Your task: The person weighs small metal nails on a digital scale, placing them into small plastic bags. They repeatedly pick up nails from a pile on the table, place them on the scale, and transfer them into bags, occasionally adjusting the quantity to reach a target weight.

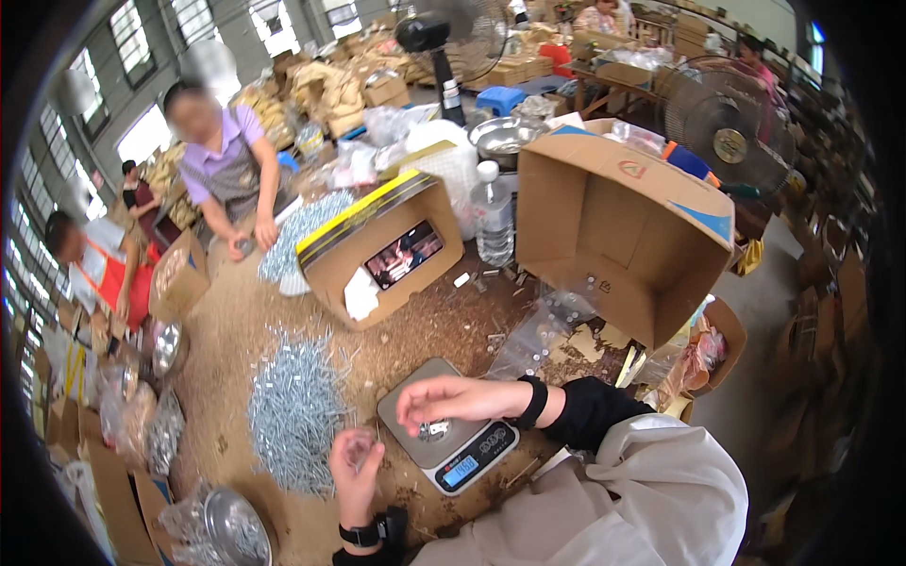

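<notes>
A small digital kitchen scale with a grey plate and a lit blue display lies in front of me. My right hand is over its plate, fingers loosely bent and apart, with nothing visible in them. Just below those fingers a small heap of shiny metal pieces rests on the plate. My left hand is at the scale's left side, palm up and fingers curled around something small and pale that I cannot make out. Beside it spreads a large pile of silvery screws or nails.
A cardboard box holding a phone stands beyond the scale. Near it are a water bottle, a larger open carton and clear plastic bags. A metal bowl sits lower left. A co-worker handles another metal pile.
</notes>
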`<state>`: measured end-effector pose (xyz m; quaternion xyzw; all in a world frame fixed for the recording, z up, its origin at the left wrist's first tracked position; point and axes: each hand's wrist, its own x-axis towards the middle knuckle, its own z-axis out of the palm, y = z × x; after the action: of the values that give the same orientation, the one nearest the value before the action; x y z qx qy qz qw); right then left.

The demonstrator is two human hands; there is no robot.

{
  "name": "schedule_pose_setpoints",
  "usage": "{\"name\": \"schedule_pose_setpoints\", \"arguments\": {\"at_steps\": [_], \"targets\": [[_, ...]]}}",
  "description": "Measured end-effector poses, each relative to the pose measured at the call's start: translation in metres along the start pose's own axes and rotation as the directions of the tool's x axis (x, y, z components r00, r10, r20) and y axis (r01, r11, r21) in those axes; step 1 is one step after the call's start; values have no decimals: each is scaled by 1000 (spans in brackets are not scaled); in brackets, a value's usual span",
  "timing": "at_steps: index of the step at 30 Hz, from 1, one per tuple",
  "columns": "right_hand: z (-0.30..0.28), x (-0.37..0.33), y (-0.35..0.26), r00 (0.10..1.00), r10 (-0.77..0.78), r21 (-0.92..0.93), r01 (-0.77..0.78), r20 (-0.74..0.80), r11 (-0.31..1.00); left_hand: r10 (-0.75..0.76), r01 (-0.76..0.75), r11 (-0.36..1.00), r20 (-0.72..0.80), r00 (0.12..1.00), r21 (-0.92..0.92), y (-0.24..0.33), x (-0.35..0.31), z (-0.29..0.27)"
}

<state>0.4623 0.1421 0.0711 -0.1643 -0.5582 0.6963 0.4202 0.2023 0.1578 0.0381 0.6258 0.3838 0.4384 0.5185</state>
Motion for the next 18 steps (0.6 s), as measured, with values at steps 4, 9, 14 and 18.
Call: {"name": "schedule_pose_setpoints", "arguments": {"at_steps": [4, 9, 14, 18], "targets": [[-3, -1, 7, 999, -29, -47, 28, -16, 999, 20, -21, 998, 25, 999, 56, 5, 0, 10], [0, -3, 6, 988, -149, -232, 136, -40, 963, 36, -39, 997, 54, 998, 63, -1, -4, 11], [-8, -8, 0, 955, -259, -248, 218, -145, 944, 162, -158, 985, -69, 984, 68, 9, -2, 19], [-14, -11, -2, 941, -254, -230, 202, -224, 952, 28, -24, 999, -139, 990, 28, 23, -5, 23]]}}
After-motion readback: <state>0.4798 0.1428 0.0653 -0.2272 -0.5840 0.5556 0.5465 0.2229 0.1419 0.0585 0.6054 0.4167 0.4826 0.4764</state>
